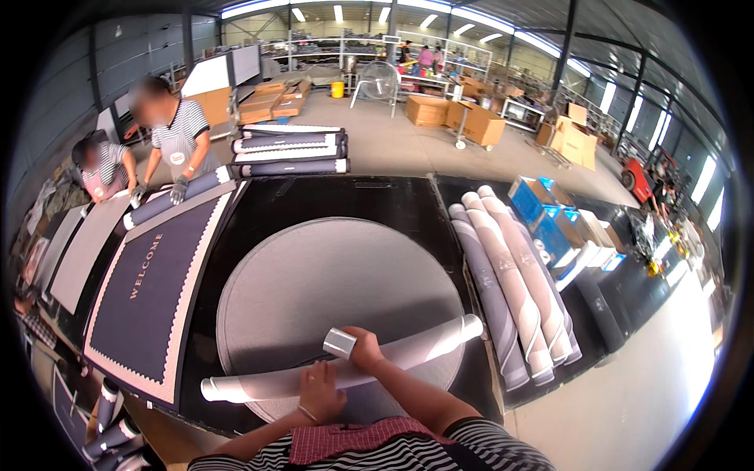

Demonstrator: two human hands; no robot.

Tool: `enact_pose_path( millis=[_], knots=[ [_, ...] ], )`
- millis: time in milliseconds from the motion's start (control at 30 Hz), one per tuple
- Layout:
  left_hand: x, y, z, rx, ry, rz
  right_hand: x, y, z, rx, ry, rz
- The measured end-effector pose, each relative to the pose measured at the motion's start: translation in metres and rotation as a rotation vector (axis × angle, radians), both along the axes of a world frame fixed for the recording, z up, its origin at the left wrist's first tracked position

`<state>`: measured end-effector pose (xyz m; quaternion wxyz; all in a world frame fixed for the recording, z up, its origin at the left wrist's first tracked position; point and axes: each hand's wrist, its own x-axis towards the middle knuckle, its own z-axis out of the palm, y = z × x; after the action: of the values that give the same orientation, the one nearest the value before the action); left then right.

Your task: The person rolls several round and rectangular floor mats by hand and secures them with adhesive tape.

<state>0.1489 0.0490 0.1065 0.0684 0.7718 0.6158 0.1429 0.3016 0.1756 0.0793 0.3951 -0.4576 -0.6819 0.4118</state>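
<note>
A rolled-up grey-pink mat [267, 385] lies slantwise across the near part of a large round grey mat [338, 275]. My left hand [322, 390] is on the roll near its middle, fingers bent over it and gripping it. Just above the roll, my right hand [365, 349] is closed around a short shiny roll of clear tape [339, 343]. Part of the tape is hidden by my fingers.
Several rolled mats [510, 282] lie side by side on the right, before blue-and-white boxes [554, 228]. At left is a dark mat with a pale scalloped border [149, 298], where a gloved co-worker [177, 133] handles a rolled mat. More rolls [290, 149] are stacked beyond the black table [314, 196].
</note>
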Motion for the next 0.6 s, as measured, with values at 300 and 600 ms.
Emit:
enact_pose_path(
  millis=[300,600],
  knots=[
    [-0.041,0.092,-0.014,-0.333,0.144,-0.063,-0.002,-0.030,0.012,0.181,0.051,0.167],
    [-0.048,0.102,-0.004,0.032,0.130,0.034,-0.028,0.073,0.000,0.032,-0.024,0.157]
  ],
)
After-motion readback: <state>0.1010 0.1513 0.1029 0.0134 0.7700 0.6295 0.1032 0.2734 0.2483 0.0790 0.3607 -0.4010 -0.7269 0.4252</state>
